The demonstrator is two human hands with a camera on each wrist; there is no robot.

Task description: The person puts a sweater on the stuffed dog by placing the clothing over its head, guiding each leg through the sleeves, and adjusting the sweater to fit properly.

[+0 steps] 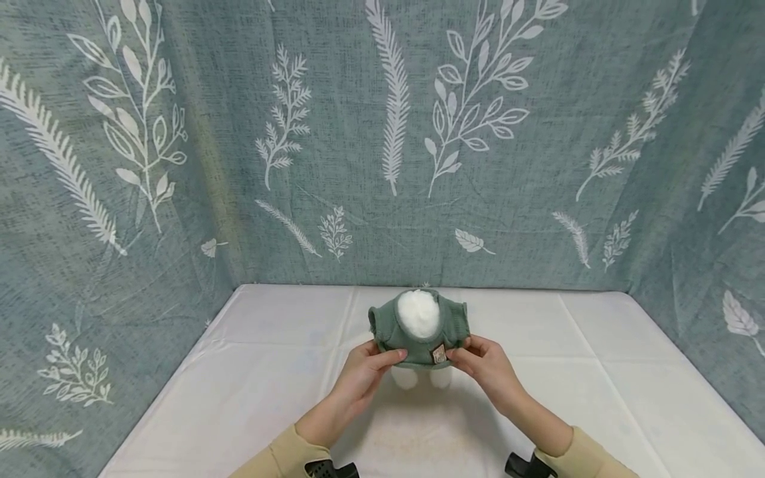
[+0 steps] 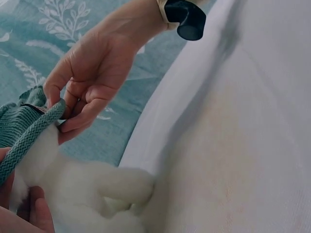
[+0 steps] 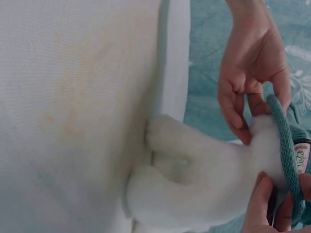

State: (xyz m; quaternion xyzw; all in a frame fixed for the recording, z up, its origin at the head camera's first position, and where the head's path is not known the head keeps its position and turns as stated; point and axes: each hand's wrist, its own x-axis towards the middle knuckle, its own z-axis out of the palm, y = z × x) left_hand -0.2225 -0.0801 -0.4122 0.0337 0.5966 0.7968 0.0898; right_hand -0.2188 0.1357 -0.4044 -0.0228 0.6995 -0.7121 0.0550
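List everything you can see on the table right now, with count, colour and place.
Plush toy: one, white, standing at the middle of the table, legs on the cloth.
Knit sweater: one, green, around the toy's body, small label at its hem.
Tablecloth: one, white, creased, covering the table.
Backdrop cloth: one, grey-green with white leaf prints, behind and at both sides.
Left hand: pinches the sweater hem on the left side.
Right hand: pinches the sweater hem on the right side, beside the label.
Sleeves: two, tan, at the wrists.
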